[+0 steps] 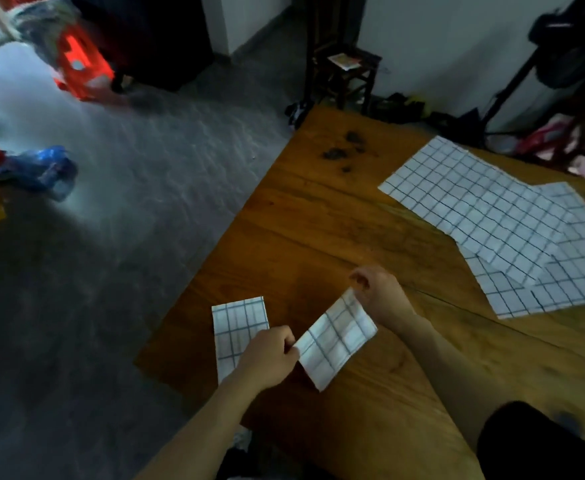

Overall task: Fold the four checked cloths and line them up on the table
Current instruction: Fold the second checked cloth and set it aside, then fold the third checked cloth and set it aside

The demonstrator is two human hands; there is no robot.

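The left hand [273,355] and right hand [381,289] pinch opposite ends of a folded white blue-checked cloth [336,337] above the brown wooden table [318,220].

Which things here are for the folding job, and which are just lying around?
For the job:
folded cloth on the table
held cloth, in left hand and right hand
two flat cloths

Lying about:
dark crumbs
wooden stool
blue bag

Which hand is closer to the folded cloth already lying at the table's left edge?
Left. The left hand overlaps the folded cloth at its near right side while pinching the second cloth; the right hand grips that cloth's far end, well to the right.
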